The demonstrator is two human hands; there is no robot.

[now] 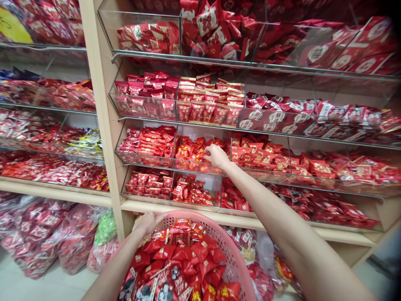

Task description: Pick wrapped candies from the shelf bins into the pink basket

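Observation:
My left hand (pixel 144 223) is closed over the far-left rim of a pink perforated plastic basket (pixel 233 246). Small red candy packets (pixel 184 255) fill the basket, and some at the near side carry black-and-white figures. Reaching up into a clear shelf compartment, my right hand (pixel 217 156) has its fingers curled together at the small red-and-gold wrapped candies (pixel 191 148). Whatever may be between those fingertips is too small to make out. Clear dividers stand on both sides of that compartment, with a low clear front panel (pixel 200 167) below the hand.
More clear bins of red packets (pixel 209 113) line the shelves above, below and to the right. A wooden upright (pixel 100 104) separates the left shelves. Bulging plastic bags of candy (pixel 40 238) sit on the floor at left. A wooden ledge (pixel 244 219) runs behind the basket.

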